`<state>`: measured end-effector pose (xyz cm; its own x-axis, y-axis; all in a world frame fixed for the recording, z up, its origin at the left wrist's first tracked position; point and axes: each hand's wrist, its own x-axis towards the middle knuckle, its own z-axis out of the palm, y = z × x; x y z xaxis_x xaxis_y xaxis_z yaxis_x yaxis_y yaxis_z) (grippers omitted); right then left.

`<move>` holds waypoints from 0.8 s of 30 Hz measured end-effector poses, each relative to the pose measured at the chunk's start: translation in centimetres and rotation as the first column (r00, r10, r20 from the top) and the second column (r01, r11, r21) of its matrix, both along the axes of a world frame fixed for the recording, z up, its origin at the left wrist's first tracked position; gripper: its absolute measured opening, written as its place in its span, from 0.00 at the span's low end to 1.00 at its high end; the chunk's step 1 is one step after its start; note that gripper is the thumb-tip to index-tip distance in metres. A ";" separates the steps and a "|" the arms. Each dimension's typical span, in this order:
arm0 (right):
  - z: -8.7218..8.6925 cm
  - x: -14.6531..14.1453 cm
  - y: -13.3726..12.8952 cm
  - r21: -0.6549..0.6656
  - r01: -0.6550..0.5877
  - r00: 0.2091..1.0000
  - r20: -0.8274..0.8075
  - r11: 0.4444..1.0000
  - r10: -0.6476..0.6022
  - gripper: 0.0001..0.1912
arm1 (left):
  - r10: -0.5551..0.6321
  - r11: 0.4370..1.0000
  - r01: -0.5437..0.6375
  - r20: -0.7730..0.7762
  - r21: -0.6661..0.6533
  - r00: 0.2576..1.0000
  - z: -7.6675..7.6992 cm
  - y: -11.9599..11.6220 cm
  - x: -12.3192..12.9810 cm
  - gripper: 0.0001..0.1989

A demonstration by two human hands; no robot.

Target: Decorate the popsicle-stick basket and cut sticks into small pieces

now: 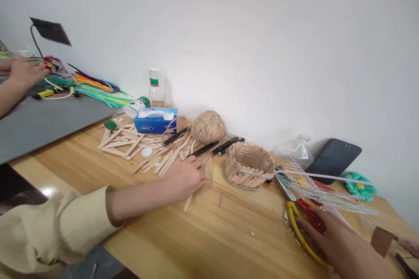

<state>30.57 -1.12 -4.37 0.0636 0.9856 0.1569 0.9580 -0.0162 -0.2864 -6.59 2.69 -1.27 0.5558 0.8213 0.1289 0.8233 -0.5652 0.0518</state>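
My left hand (185, 178) is at the middle of the wooden table, its fingers bent down around the edge of a clear plastic piece (207, 178). My right hand (334, 237), at the lower right, rests over the red handle of scissors (284, 186) and beside yellow-handled pliers (299, 233), with thumb and fingers apart. Between my hands stands a basket of wooden sticks (248, 168) with cord and silver trim around it. Loose craft sticks (163, 157) lie behind my left hand, with black pens (204, 148) across them.
Behind are a twine ball (208, 127), a blue tissue box (156, 121) and jars (157, 89). At right, a clear bottle (301, 150), a phone (335, 159), silver pipe cleaners (314, 187) and a teal flower (360, 186). Another person's hands (28, 72) are at far left.
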 end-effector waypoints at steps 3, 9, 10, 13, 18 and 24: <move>-0.2 0.0 -0.2 -0.107 0.049 0.988 0.152 0.993 -0.032 0.26 | 0.063 0.998 -0.064 -0.058 -0.014 0.996 0.2 0.0 1.0 0.11; -0.5 -0.2 -0.3 -0.130 0.115 0.976 0.200 0.985 -0.088 0.27 | 0.165 0.982 -0.178 -0.160 -0.070 0.973 0.5 0.9 0.9 0.08; -0.5 -0.2 -0.3 -0.137 0.124 0.975 0.200 0.983 -0.096 0.27 | 0.169 0.980 -0.184 -0.173 -0.077 0.970 0.6 1.1 0.7 0.08; -0.6 -0.2 -0.3 -0.143 0.100 0.979 0.192 0.985 -0.071 0.26 | 0.171 0.977 -0.192 -0.199 -0.092 0.965 0.7 1.4 0.3 0.10; -0.7 0.0 -0.2 -0.112 0.051 0.986 0.164 0.992 -0.032 0.27 | 0.187 0.968 -0.216 -0.207 -0.127 0.960 1.1 1.7 -0.2 0.10; -0.6 -0.1 0.0 -0.107 0.104 0.992 0.087 0.989 -0.095 0.23 | 0.176 0.974 -0.192 -0.133 -0.121 0.975 0.8 1.8 -1.0 0.08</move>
<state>30.51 -1.14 -4.97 0.1534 0.9866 0.0558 0.9701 -0.1396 -0.1987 -7.56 4.51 -0.46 0.3986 0.9160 -0.0466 0.9171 -0.3985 0.0100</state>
